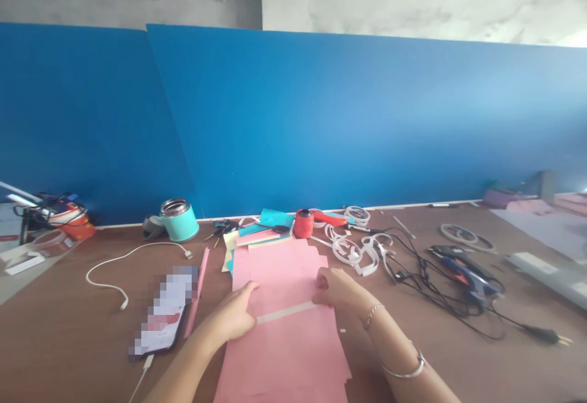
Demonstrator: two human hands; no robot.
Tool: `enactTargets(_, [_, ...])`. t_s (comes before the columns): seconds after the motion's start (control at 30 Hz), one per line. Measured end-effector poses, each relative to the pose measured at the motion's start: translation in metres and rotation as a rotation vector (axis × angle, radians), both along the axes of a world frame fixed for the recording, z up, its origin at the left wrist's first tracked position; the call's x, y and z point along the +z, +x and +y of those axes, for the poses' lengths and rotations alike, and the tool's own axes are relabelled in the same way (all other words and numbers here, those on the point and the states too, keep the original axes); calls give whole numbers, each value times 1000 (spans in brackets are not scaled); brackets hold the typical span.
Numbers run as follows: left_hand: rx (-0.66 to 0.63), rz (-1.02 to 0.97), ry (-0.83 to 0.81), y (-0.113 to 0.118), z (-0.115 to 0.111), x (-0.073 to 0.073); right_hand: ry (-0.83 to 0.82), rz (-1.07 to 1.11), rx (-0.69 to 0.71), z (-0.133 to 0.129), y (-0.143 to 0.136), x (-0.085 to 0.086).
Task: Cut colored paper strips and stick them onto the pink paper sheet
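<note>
Lying on the tabletop [92, 342], straight in front of us in the head view, the pink sheets [293, 360] run from the near edge toward the far clutter, and a pale strip [287, 313] crosses them between our hands. Our left hand [235, 314] is at the strip's left end, thumb and forefinger spread apart, the thumb nearest the strip. Our right hand [343, 291] is at its right end with the fingers curled. We cannot tell whether either hand pinches the strip or only presses it against the paper.

We judge the sheets to be light, thin and fairly smooth, stiff enough to lie flat but easy to crease or tear. They probably slide over one another, so we do best to hold them by their side edges with a flat, gentle press. The strip looks lighter and limper; we would take it by its two ends and keep it taut, since a slack middle could twist.

As for writing, we can read none. The phone [167, 311] at the left has its screen blurred into blocks. We make out no brand on the turquoise jar [180, 222] at the far left or on the blue-and-black corded tool [472, 277] at the right.
</note>
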State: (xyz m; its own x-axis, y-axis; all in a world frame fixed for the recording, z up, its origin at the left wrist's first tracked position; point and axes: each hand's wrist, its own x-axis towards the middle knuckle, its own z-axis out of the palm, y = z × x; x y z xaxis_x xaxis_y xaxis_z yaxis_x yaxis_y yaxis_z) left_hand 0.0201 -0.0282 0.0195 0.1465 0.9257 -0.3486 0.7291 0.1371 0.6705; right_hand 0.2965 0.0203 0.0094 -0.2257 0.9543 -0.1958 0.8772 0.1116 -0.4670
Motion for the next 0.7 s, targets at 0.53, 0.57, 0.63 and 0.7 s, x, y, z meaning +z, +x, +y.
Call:
enactTargets(0.53, [0,73,175,3,-3,-8,-25,8,12,-1,-1,-1])
enactTargets(0.57, [-2,73,178,3,-2,-8,-30,14,13,-1,-1,-1])
enactTargets(0.63, [-12,48,172,1,-1,-9,-44,46,27,0,0,-2])
enactTargets(0.7, [-23,8,158,-1,1,-8,-64,71,36,2,2,-2])
